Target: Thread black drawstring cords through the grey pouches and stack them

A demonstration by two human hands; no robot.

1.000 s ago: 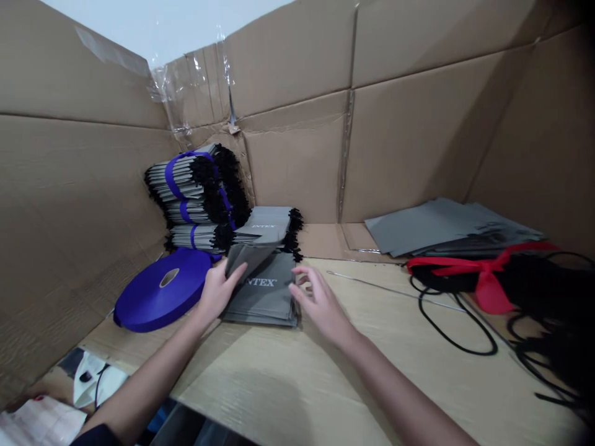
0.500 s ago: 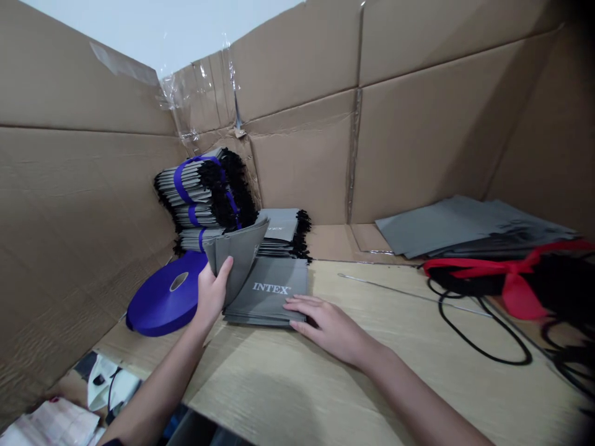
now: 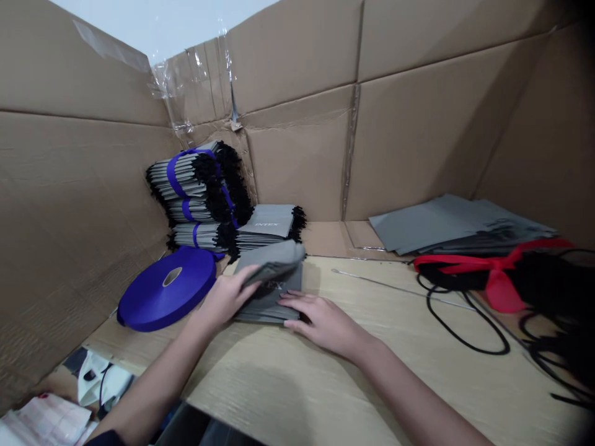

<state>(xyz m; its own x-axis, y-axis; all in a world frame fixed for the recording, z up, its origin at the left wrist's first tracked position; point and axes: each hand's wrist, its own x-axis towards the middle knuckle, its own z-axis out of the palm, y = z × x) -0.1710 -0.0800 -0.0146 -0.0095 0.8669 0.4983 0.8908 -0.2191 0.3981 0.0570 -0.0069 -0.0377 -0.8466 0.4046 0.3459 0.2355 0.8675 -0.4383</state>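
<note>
On the bench (image 3: 260,378), the right hand (image 3: 328,322) lies half-open at the near right corner of a grey INTEX stack (image 3: 264,311), fingers flat on top and thumb apart at the edge, probably to steady the lower layers. The left hand (image 3: 227,297) is closed around the left side of a lifted sheaf (image 3: 283,255), thumb over it; gripping one side seems to let the far end hang free above the stack.

Left of the stack, a purple ribbon roll (image 3: 155,300) lies flat, which likely stops it rolling. To the right, a thin looped wire (image 3: 395,287) lies beside black cords (image 3: 543,282); a red ribbon (image 3: 504,294) is knotted around them, apparently to gather them.

Farther back, a looser pile (image 3: 274,218) of black-tufted INTEX pieces sits beside similar bundles (image 3: 183,179), stacked in the corner and cinched with purple straps, presumably against slipping. Grey sheets (image 3: 430,223) lie fanned at the back right, near the cardboard wall (image 3: 297,167).
</note>
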